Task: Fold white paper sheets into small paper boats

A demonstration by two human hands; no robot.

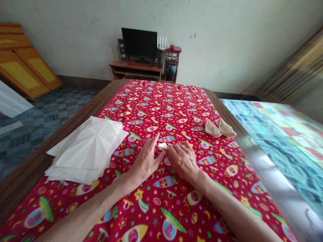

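Observation:
A small piece of folded white paper [163, 146] shows at the fingertips of my right hand [182, 157]. That hand is closed around it, its fingers curled down, so most of the paper is hidden. My left hand [147, 158] is just to the left, with the index finger stretched forward and the thumb reaching toward the paper's near edge. Whether the thumb touches the paper is hard to see. To the left lies a loose stack of white paper sheets [88, 144], the top one creased in a star pattern. Two cream folded paper shapes [219, 128] sit on the right.
A red patterned cloth [161, 111] covers a table with dark wood edges [111, 90]. Beyond it, a desk [136, 67] carries a monitor [140, 43], speakers and a red telephone [175, 49]. A bed with a patterned cover [272, 134] is at right, a wooden cabinet [27, 67] at left.

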